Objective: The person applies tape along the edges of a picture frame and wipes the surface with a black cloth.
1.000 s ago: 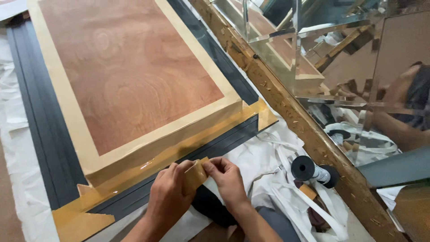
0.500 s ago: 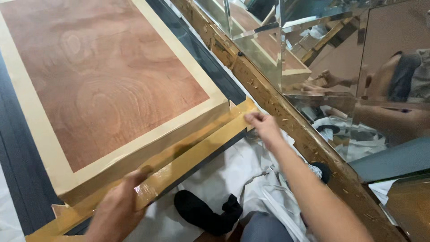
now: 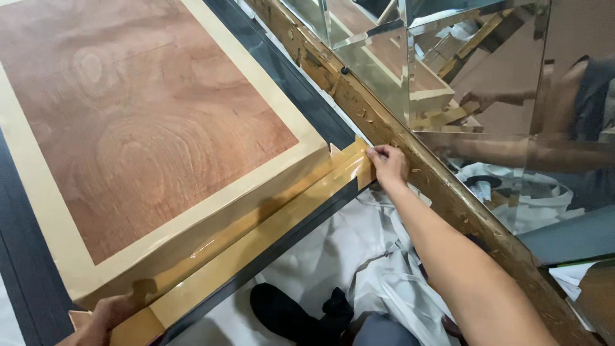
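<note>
R arm stretched out long across the frame, right hand [image 3: 386,164] at the far end of the tape strip [image 3: 256,247], fingertips pinched on the tape's end right by the corner of the board, knuckles up, just beside the old wooden beam [image 3: 410,160]. Left hand [image 3: 102,318] at bottom-left edge of view, only partly in frame; thumb and fingers closed on the near end of the same strip, pressing it down.

Count: 2 hands, 1 long tape strip held between them, 1 plywood board [image 3: 141,122], 1 wooden beam, 1 dark sock/foot [image 3: 285,312] on the white sheet [image 3: 346,250].

Tape: tan-brown, glossy, catching light, pulled straight and taut, running diagonally from lower left to upper right along the board's near edge, w/ a dark frame strip [image 3: 301,221] showing just below it. Board's top is reddish wood grain w/ a paler tan border taped all round. Mirror panels [image 3: 487,77] past the beam show a reflection of the arm and tape.
</note>
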